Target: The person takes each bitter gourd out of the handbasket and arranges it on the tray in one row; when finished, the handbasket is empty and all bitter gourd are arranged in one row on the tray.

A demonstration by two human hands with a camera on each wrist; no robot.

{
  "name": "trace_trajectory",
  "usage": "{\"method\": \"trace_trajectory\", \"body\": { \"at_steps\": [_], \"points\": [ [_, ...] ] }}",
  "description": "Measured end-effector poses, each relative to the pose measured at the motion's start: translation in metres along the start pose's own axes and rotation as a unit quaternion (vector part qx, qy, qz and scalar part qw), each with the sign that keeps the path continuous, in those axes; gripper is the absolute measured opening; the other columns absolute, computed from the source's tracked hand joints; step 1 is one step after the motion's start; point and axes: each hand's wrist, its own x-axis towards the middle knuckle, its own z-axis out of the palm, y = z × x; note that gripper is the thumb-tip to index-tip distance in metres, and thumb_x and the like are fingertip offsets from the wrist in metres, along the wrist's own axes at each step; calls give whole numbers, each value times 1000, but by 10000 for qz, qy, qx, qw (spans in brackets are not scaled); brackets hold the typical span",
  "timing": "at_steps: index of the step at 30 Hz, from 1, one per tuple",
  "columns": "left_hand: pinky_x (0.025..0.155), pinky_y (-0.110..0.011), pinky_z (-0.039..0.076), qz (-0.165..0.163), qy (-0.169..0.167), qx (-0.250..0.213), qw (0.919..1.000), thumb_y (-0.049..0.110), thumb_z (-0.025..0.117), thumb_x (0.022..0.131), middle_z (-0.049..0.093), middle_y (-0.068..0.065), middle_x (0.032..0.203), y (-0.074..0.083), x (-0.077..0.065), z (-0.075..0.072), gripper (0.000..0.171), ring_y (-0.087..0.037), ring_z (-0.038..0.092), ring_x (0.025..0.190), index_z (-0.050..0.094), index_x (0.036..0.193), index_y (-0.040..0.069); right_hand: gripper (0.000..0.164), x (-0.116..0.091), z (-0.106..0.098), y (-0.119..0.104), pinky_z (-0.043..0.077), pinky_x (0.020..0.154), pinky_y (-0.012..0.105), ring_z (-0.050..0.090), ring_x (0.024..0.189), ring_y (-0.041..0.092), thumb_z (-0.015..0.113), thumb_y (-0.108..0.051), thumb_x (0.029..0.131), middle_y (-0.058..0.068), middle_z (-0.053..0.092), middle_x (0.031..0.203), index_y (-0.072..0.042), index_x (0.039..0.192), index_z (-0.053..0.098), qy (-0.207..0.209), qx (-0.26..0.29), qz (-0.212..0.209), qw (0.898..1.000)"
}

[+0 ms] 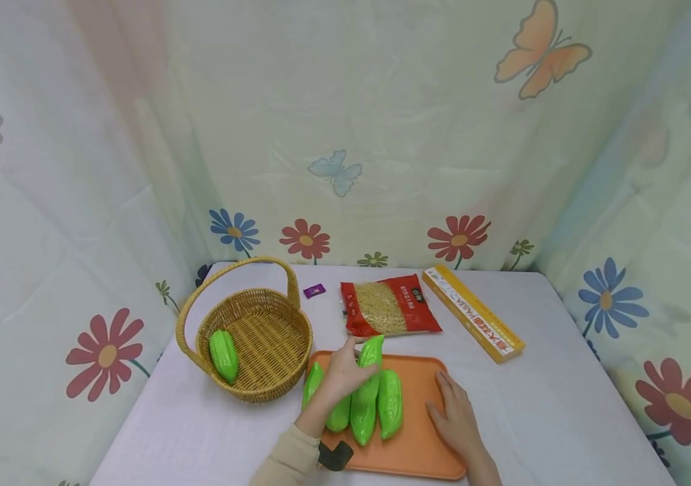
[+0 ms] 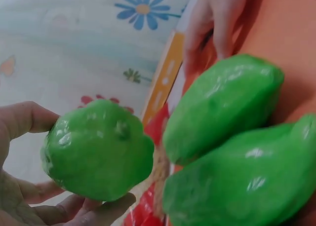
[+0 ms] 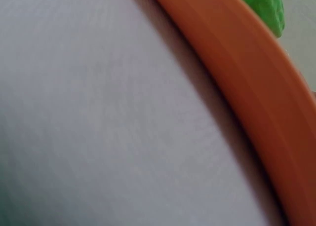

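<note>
My left hand (image 1: pixel 345 372) grips a shiny green ridged vegetable (image 1: pixel 372 352), its kind unclear, above an orange tray (image 1: pixel 421 412). In the left wrist view, thumb and fingers curl round this held vegetable (image 2: pixel 101 149), whose blunt end faces the camera. More green vegetables of the same sort lie on the tray, among them one to the right (image 1: pixel 390 405) and one at the left side (image 1: pixel 313 383), partly behind my left arm. My right hand (image 1: pixel 457 417) rests over the tray's right rim, fingers extended, holding none of the vegetables.
A wicker basket (image 1: pixel 263 395) with a tall handle stands left of the tray, one green vegetable (image 1: pixel 223 356) inside. Behind the tray lie a red pasta bag (image 1: pixel 381 307) and a small purple packet (image 1: pixel 314 290). A long yellow box (image 1: pixel 473 312) lies at the back right.
</note>
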Motion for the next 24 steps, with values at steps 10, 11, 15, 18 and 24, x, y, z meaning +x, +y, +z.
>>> {"method": "trace_trajectory", "body": {
  "at_steps": [10,11,15,18,24],
  "points": [
    [64,-32,48,-19,-657,178,9977,34,69,77,60,-7,101,13,-3,28,55,-19,58,86,50,123,9,62,-2,0,1,29,92,58,35,117,43,66,-7,79,26,38,132,7,133,38,-54,-65,60,9999],
    [64,-31,48,-10,-716,232,9972,35,69,77,60,-7,100,13,-3,30,55,-18,58,85,50,122,9,62,-3,1,2,28,92,58,35,117,43,66,-7,79,25,38,132,7,133,38,-62,-61,75,9999],
    [62,-28,48,67,-824,604,9947,37,70,76,61,-4,98,10,0,42,55,-14,57,81,52,121,10,62,-3,1,2,29,92,57,36,116,43,67,-6,78,27,40,131,8,132,39,69,17,-70,10000],
    [63,-28,47,140,-845,1008,9912,38,69,76,62,-4,100,9,1,49,57,-13,57,82,51,123,11,61,-2,1,1,30,91,57,38,114,44,67,-5,78,28,41,129,8,131,40,154,18,-197,9997],
    [64,-32,49,164,-826,1470,9855,40,68,75,60,-8,107,14,2,62,63,-17,57,87,47,127,12,62,-2,1,2,30,92,57,37,116,43,67,-7,78,26,41,131,8,132,40,128,-36,-116,9998]
  ]
}}
